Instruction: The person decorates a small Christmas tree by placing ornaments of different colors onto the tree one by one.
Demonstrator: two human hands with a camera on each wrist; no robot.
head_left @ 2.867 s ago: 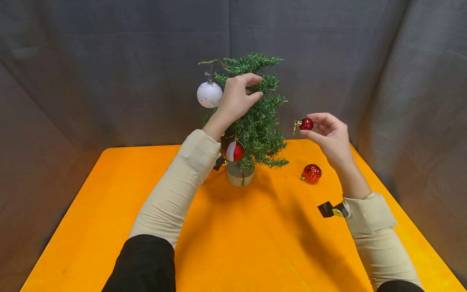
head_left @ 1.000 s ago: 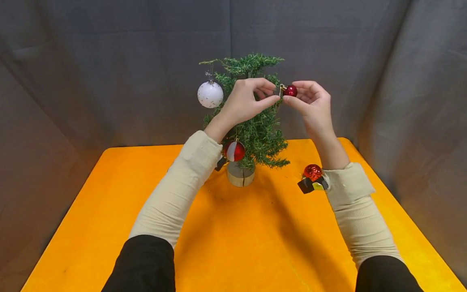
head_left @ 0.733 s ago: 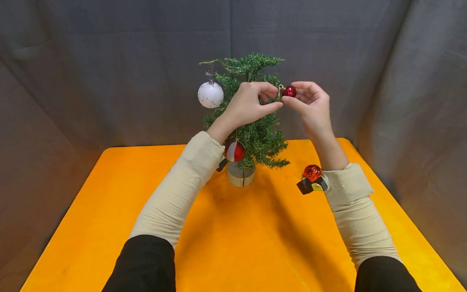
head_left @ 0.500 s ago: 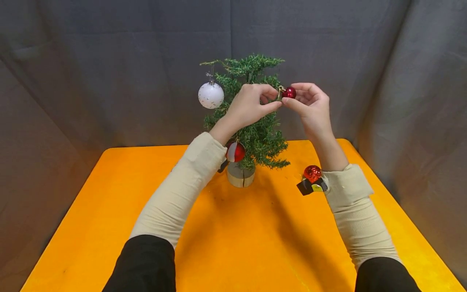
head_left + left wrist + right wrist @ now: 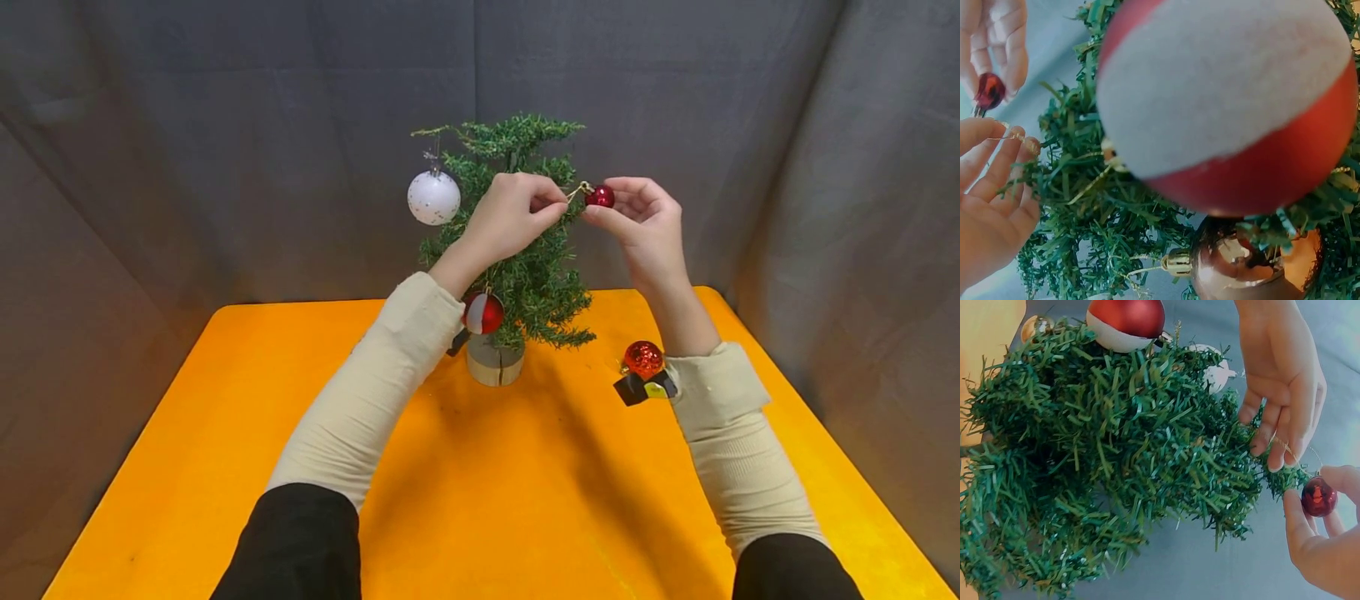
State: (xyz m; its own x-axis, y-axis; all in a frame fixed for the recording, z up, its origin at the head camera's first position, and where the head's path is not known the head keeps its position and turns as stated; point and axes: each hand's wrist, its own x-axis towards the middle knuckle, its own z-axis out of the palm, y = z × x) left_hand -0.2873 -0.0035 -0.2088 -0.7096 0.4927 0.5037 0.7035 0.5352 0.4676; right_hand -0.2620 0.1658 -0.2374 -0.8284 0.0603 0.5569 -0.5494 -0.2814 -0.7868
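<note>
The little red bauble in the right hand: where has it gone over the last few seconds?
The right hand carried the red bauble up and left, from beside the tree to its upper right branch. The left hand moved right from the treetop and now pinches the bauble's gold loop. The white bauble, the red-and-white one and the glitter bauble on the table stayed put.

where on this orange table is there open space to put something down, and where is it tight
Free: the orange table left of the left sleeve, and the wide strip between both sleeves up to the near edge. Tight: around the tree pot and the glittery red bauble by the right wrist.
</note>
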